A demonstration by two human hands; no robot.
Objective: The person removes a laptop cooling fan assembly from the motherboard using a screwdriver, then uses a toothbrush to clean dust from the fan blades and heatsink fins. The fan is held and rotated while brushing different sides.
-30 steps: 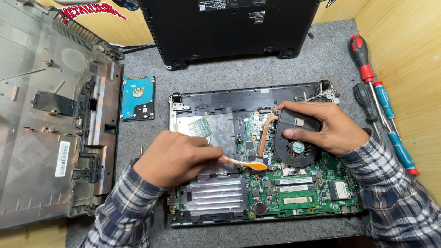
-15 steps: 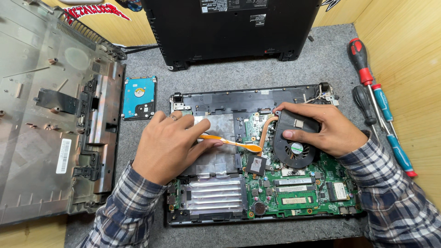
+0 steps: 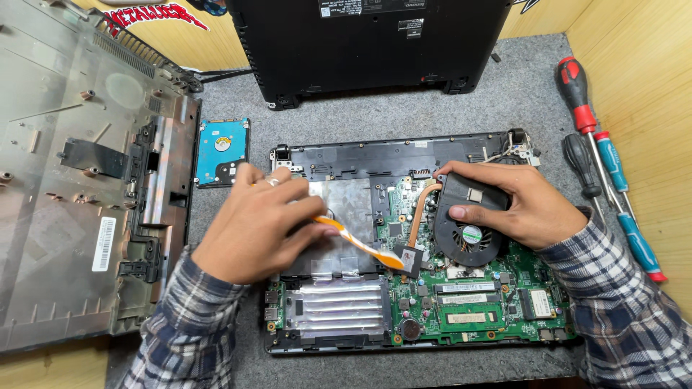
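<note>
Two hands are seen: left hand (image 3: 252,223), right hand (image 3: 519,205). Three screwdrivers (image 3: 609,169), one blue hard drive (image 3: 221,151), and one cooling fan (image 3: 468,227) are counted.

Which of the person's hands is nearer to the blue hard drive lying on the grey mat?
Left. The left hand, holding an orange brush, sits just right of and below the blue hard drive. The right hand rests on the black cooling fan, much farther right.
</note>
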